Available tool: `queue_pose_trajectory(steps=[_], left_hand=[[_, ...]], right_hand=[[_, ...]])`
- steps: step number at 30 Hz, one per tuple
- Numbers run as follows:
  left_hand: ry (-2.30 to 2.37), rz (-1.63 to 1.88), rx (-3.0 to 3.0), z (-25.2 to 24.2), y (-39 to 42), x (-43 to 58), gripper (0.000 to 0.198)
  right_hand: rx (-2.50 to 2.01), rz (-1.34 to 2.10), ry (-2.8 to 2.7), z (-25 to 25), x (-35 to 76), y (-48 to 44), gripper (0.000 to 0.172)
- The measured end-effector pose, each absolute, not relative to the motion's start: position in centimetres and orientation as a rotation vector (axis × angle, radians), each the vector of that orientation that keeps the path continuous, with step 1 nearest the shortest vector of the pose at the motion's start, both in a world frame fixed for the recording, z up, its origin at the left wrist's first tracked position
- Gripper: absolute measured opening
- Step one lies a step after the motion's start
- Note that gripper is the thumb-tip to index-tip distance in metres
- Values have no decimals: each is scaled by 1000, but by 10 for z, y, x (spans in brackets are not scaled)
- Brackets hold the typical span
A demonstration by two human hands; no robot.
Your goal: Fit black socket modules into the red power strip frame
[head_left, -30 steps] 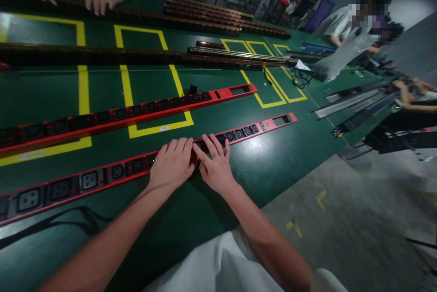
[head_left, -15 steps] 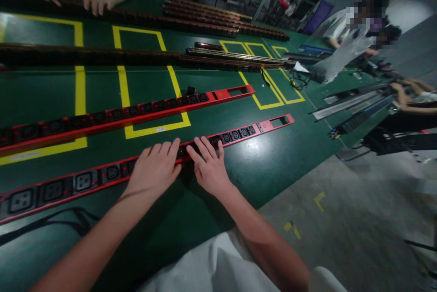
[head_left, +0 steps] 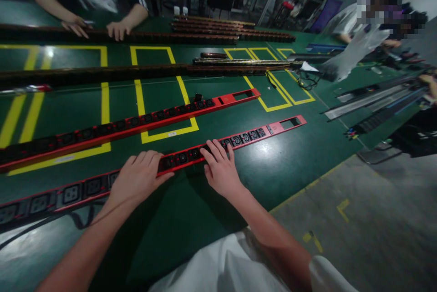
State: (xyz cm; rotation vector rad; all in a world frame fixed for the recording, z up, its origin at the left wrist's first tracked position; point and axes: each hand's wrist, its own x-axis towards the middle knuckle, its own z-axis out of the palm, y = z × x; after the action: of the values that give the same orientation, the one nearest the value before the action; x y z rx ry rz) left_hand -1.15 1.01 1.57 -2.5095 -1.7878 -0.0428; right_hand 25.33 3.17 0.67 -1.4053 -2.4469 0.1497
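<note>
A long red power strip [head_left: 184, 158] with a row of black sockets lies slantwise on the green table [head_left: 191, 219] in front of me. My left hand [head_left: 138, 176] is closed over it left of the middle, fingers across the top and thumb along the near side. Farther right, my right hand [head_left: 221, 164] rests on the same strip with its fingers spread over the sockets. Several sockets show between the two hands; those under my fingers are hidden. The strip's right end has a rectangular cutout. A second red power strip [head_left: 160, 119] lies beyond, roughly parallel.
Yellow tape lines [head_left: 139, 96] mark the table. Dark long strips [head_left: 136, 71] lie farther back, with a bundle [head_left: 208, 28] behind. Across the table, a co-worker's hands [head_left: 118, 30] touch another strip. Grey and dark strips [head_left: 362, 98] and cables [head_left: 307, 81] are at right. A black strap [head_left: 82, 217] lies near me.
My left hand has moved left along the strip, widening the space between my hands and uncovering sockets. My right hand stays on the strip. The view has shifted slightly.
</note>
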Motion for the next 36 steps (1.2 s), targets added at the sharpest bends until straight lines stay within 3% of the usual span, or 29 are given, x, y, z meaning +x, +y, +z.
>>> queue_pose_trajectory(steps=[5, 13, 36], left_hand=[[-1803, -124, -2540, 17, 20, 23, 50], [-1832, -165, -2546, 16, 35, 64, 49], [-1842, -171, -2572, 17, 29, 65, 48]], right_hand=[[-1372, 20, -2331, -3, 277, 36, 44], [-1423, -70, -2270, -13, 301, 40, 53], [-1262, -126, -2261, -15, 300, 42, 49]])
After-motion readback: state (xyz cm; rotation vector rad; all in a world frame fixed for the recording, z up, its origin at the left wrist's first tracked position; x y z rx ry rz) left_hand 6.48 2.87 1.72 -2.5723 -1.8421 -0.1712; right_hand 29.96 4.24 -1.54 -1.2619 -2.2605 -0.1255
